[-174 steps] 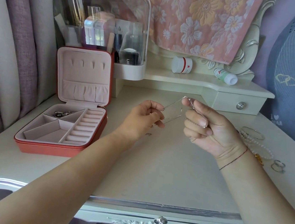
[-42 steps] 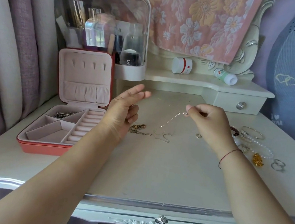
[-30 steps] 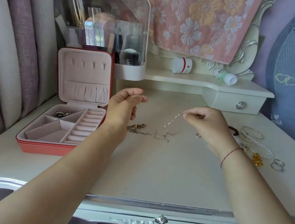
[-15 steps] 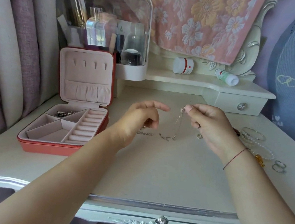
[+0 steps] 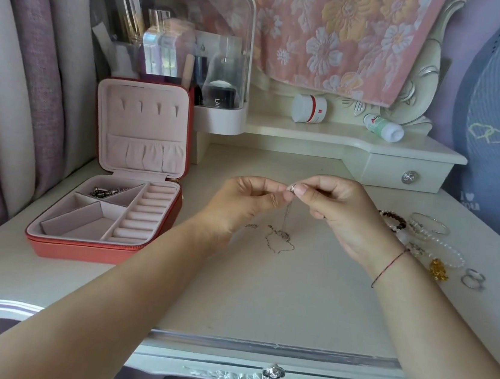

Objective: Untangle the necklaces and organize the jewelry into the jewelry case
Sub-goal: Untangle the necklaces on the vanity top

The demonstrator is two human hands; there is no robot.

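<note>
Both hands were raised over the dressing table [image 5: 260, 301], fingertips meeting. The right hand [image 5: 343, 213] pinched the upper end of a thin silver necklace [image 5: 286, 216] between thumb and forefinger. The left hand [image 5: 241, 201] pinched the same end from the other side. The chain hung straight down, its lower length lying in a loose heap on the tabletop. A small ring [image 5: 251, 226] lay just beside the left hand. The jewelry case [image 5: 103, 247] stood open to the left, with silver pieces [image 5: 105, 192] in its rear compartment. A pearl bracelet [image 5: 446, 248], a bangle [image 5: 430, 222], a gold piece [image 5: 438, 269] and two rings [image 5: 474, 277] lay to the right.
</note>
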